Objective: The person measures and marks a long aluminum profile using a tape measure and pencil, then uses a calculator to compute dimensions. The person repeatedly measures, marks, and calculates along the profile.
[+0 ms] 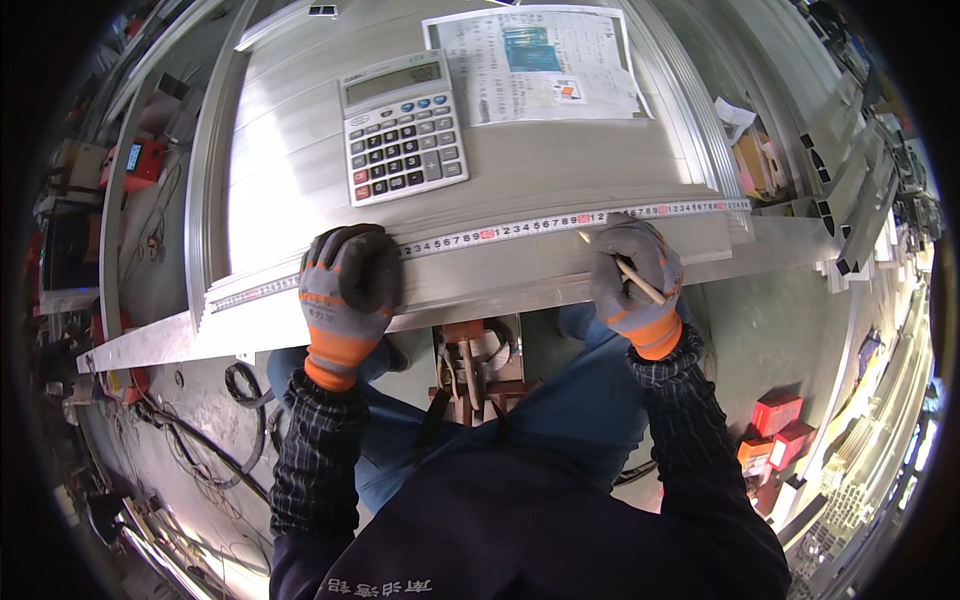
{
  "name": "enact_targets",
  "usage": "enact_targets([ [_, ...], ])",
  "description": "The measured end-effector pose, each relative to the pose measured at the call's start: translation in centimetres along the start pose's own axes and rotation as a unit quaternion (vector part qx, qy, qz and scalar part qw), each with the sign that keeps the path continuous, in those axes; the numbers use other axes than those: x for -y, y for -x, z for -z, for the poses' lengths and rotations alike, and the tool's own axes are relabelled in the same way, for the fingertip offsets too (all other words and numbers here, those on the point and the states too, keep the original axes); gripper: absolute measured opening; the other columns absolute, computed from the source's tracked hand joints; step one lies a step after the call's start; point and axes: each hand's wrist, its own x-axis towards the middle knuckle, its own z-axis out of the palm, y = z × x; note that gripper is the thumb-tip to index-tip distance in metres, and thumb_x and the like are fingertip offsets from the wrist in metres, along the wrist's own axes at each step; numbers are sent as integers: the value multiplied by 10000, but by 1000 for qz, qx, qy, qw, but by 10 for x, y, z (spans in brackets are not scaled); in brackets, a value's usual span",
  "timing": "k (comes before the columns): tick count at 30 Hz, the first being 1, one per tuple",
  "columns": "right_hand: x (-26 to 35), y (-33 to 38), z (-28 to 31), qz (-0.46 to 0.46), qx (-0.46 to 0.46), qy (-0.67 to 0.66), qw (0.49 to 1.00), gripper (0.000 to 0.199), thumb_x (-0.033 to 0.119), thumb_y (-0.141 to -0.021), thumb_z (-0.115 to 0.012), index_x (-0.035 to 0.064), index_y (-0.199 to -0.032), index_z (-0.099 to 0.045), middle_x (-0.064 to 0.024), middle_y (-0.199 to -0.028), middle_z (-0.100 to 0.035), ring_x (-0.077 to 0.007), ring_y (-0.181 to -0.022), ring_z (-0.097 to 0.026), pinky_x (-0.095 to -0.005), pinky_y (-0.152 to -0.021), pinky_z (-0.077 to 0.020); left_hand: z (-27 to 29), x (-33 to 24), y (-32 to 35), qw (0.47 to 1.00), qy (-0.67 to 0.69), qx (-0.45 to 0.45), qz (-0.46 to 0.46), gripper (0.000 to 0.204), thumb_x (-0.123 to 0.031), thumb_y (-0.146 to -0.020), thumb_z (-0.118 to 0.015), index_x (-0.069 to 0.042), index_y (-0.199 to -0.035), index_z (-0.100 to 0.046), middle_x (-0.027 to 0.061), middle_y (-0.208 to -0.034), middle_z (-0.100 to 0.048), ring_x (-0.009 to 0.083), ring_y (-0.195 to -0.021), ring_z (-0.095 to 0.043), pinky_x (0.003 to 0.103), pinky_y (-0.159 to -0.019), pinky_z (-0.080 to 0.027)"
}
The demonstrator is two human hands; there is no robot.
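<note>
Left hand (345, 285), in a grey and orange work glove, lies flat with its fingers pressed together on the tape measure (500, 232), pinning it against the long aluminium profile (480, 275) that runs from nine o'clock to three o'clock across the head view. Right hand (633, 272), gloved the same way, sits at about three o'clock from the left one, well apart from it, its fingers curled around a pencil (640, 280) whose tip is hidden at the tape's lower edge; the hand's heel rests on the front face of the profile. The tape measure stretches along the top of that profile, its printed scale facing up, passing under the left hand and reaching on past the right hand toward three o'clock. At twelve o'clock from the left hand a grey desk calculator (403, 126) lies on the stacked aluminium sheets that serve as the tabletop (290, 160), turned slightly clockwise. At one o'clock from the calculator, just beside it, lies a printed sheet of paper (540, 65) with a small blue picture on it. Below the profile, between the person's knees in blue trousers, a reddish metal stand (470, 365) shows. On the floor at four o'clock sit a few small red boxes (778, 412), and dark cables (215, 440) trail at seven o'clock.
</note>
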Motion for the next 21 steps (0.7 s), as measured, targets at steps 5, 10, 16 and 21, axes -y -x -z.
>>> enact_targets([
  [5,-2,3,3,13,3,24,1000,207,-49,-848,-758,20,-1038,-718,-175,-991,-802,-380,-860,-787,-442,-818,-656,-4,3,1,1000,-7,-8,-4,244,-92,-930,-833,-81,-1172,-806,148,-1187,-818,417,-1109,-759,523,-1013,-602],
  [10,0,3,-2,-9,-9,25,1000,198,-28,-899,-760,13,-1092,-746,-175,-997,-794,-365,-841,-773,-421,-793,-649,-4,5,3,1000,-11,-21,-3,249,-121,-941,-844,-93,-1184,-805,144,-1188,-817,410,-1109,-761,532,-1009,-608],
  [16,3,3,2,-42,0,26,999,190,-36,-947,-737,12,-1129,-757,-170,-1009,-799,-319,-837,-782,-400,-799,-644,16,-27,19,990,43,-125,-56,292,19,-906,-810,-27,-1192,-771,184,-1184,-797,432,-1104,-752,517,-1003,-592],
  [21,3,5,-1,-44,-20,35,998,157,-8,-986,-728,18,-1136,-768,-144,-1002,-797,-273,-807,-761,-377,-789,-629,46,-38,89,993,70,-71,-62,328,8,-854,-835,-19,-1177,-784,181,-1199,-793,416,-1104,-757,494,-993,-600],
])
